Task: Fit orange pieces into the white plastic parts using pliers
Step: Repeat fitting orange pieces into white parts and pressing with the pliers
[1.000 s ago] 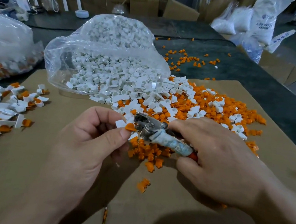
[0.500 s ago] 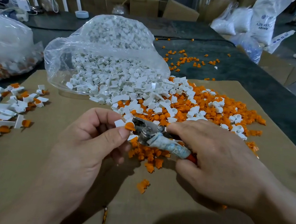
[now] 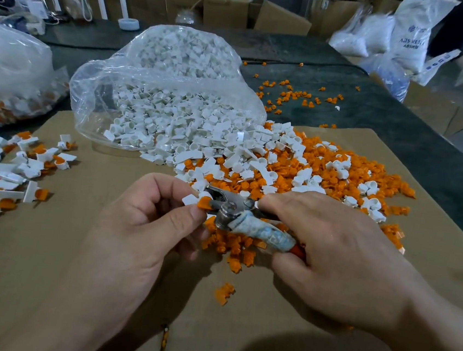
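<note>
**A:** Which step is this?

**B:** The pressing one, I'd say. The left hand point(image 3: 145, 223) pinches a white part point(image 3: 190, 199) between thumb and forefinger, with an orange piece point(image 3: 204, 202) sitting at its end. The right hand point(image 3: 338, 261) is curled round the handles of the pliers point(image 3: 237, 213), and the jaws meet the orange piece.

**A:** Are they clamped on it?

**B:** They're narrow and touching it. Whether the piece is fully seated, I cannot tell.

**A:** Where is all this?

**B:** Above the middle of the cardboard point(image 3: 46, 241), just in front of the heap point(image 3: 325, 168) of loose white and orange. That heap spills from the bag point(image 3: 159, 87) at the far edge.

**A:** And the next move?

**B:** Probably a firm, square squeeze, with the left hand steadying the part so the orange goes in straight. After that it should join the fitted ones point(image 3: 11, 169) by the left edge, and a fresh pair comes from the heap.
</note>
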`<control>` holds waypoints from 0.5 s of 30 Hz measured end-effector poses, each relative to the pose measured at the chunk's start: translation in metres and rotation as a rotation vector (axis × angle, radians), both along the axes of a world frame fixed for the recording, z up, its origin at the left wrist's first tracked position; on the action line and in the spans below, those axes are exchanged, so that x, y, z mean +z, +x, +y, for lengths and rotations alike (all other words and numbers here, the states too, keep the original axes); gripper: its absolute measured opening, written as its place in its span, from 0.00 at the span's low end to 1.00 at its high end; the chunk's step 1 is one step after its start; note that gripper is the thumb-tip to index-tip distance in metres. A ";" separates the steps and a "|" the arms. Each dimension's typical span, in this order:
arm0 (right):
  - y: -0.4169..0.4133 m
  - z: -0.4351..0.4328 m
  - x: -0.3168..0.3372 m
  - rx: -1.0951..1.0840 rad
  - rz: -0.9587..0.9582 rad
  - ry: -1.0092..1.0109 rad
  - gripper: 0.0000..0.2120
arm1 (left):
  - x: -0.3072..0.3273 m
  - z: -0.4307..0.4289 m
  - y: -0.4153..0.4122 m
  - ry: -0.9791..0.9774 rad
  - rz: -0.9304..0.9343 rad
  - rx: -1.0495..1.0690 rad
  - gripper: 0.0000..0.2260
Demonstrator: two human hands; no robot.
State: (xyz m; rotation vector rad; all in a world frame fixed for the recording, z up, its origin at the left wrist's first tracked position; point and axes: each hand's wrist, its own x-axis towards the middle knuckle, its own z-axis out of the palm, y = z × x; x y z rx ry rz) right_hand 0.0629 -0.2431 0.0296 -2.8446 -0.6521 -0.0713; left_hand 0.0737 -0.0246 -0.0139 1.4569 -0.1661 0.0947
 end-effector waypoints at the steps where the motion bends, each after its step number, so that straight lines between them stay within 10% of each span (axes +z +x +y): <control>1: 0.000 0.000 0.000 -0.001 -0.002 0.004 0.27 | 0.000 0.001 0.000 0.025 -0.009 -0.012 0.05; 15: 0.001 0.004 -0.001 -0.002 -0.026 -0.091 0.28 | -0.009 0.006 0.004 0.066 -0.073 -0.091 0.06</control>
